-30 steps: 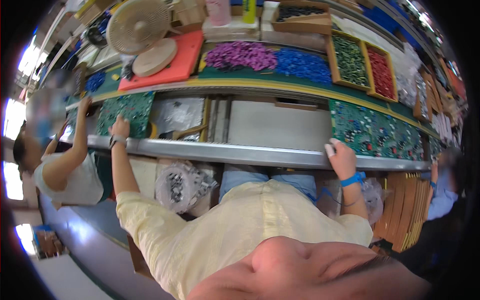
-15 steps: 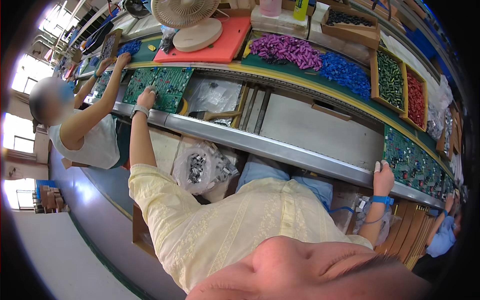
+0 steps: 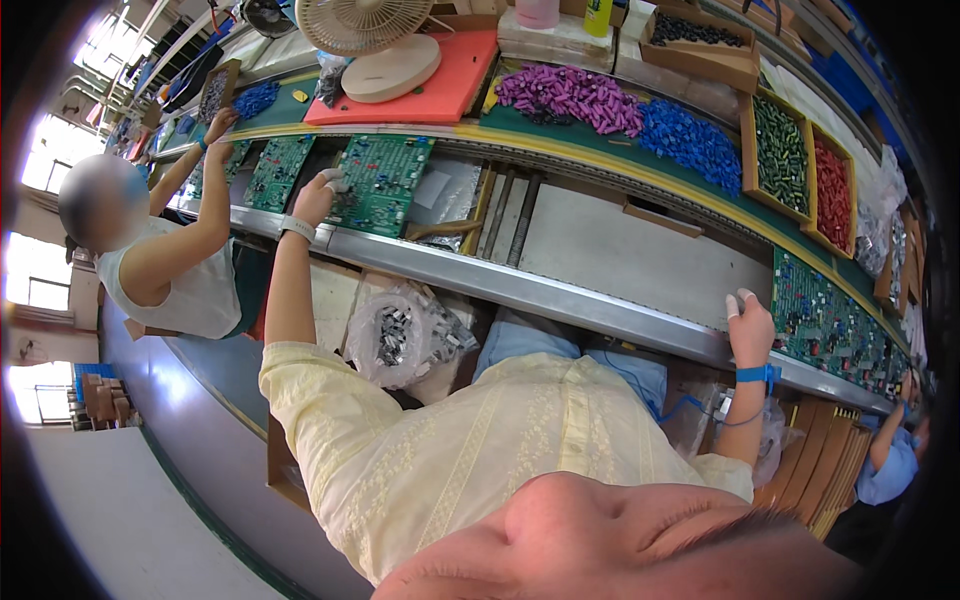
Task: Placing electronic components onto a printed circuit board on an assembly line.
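My left hand (image 3: pixel 317 200), with a watch band at its wrist and white covers on the fingertips, is closed on the left edge of a green circuit board (image 3: pixel 385 185) that carries many small parts. The board lies across the conveyor rails. Another circuit board (image 3: pixel 278 172) lies to its left, separated by a gap. My right hand (image 3: pixel 752 328) is above the front metal rail (image 3: pixel 620 310); its white-covered fingertips point up, a little apart, and hold nothing. Beside it, to the right, are more populated circuit boards (image 3: pixel 830 325). A blue wrist strap (image 3: pixel 757 374) with a cord circles my right wrist.
Beyond the rails lie purple (image 3: pixel 570 100) and blue components (image 3: pixel 690 145), with boxes of green (image 3: pixel 781 155) and red ones (image 3: pixel 832 190). A fan (image 3: pixel 365 22) stands on a red foam sheet (image 3: pixel 465 80). A co-worker (image 3: pixel 180 260) works at left, another (image 3: pixel 888 465) at far right.
My left hand and the circuit board have moved right along the rails, opening a gap to the board on the left. My right hand has shifted left and up, away from the right-hand boards.
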Demonstrator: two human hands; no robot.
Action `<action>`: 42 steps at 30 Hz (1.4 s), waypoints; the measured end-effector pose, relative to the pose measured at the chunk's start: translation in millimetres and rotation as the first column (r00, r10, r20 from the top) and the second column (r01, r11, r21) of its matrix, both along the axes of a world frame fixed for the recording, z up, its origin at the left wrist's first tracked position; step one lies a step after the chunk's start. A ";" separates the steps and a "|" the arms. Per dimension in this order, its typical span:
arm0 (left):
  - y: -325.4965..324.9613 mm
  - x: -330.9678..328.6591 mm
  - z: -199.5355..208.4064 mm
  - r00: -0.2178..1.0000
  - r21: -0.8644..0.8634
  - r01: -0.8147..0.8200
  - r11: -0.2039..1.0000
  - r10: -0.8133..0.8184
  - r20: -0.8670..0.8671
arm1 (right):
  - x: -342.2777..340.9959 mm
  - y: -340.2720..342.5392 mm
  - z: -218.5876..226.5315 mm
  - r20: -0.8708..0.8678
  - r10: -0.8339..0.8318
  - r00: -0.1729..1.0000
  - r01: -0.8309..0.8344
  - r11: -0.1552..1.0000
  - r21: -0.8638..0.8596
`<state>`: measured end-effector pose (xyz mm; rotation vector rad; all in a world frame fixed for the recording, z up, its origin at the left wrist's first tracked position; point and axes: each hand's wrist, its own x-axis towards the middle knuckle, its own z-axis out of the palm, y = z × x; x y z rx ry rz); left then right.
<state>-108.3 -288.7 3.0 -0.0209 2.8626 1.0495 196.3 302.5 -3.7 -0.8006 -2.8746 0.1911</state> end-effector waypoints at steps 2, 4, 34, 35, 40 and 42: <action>16.3 9.8 -0.9 0.998 0.007 0.053 0.999 -0.052 -0.019 | -4.7 -2.3 2.7 -0.002 0.015 1.000 -0.015 1.000 -0.015; 34.2 17.0 0.1 0.975 -0.109 0.204 0.973 -0.212 -0.061 | -11.9 -5.6 6.8 -0.038 0.060 0.997 -0.061 0.998 -0.032; 310.0 24.7 9.4 0.707 0.265 0.703 0.660 -0.607 -0.363 | -110.0 -145.8 -2.5 -0.063 0.904 0.423 -0.897 0.427 0.115; 310.8 22.6 4.9 0.713 0.273 0.697 0.663 -0.600 -0.364 | -110.2 -146.4 -2.7 -0.026 0.895 0.445 -0.889 0.445 0.106; 303.2 20.5 -13.9 0.729 0.126 0.638 0.760 -0.542 -0.418 | -111.5 -144.7 -10.0 -0.068 0.878 0.473 -0.877 0.477 0.065; 301.0 17.9 -18.1 0.695 0.068 0.643 0.763 -0.544 -0.469 | -111.9 -142.9 -11.3 -0.097 0.862 0.497 -0.865 0.502 0.022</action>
